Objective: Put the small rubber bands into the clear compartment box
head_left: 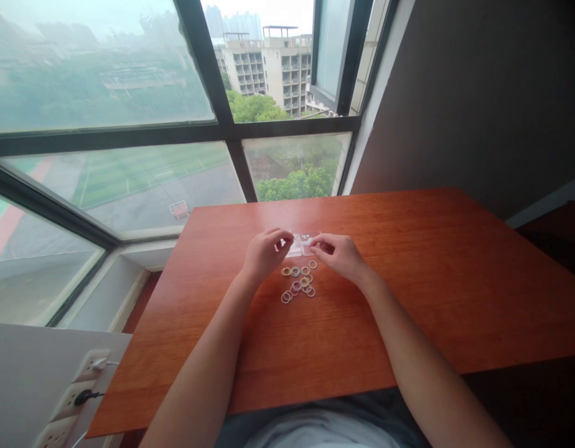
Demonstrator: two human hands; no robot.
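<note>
clear plastic bag [297, 246] between the two hands, on the far side of the loose rings [305, 282], over the wooden table [409, 280]. left hand [267, 252]: fingers curled, thumb and fingertips nearly together, pinching the bag's left part. right hand [340, 254]: likewise curled, pinching its right edge. whether the bag is sealed: cannot tell. technique, judged: grip light, film evenly taut, pull sideways rather than toward the near side, wrists raised so the rings stay undisturbed.
</note>
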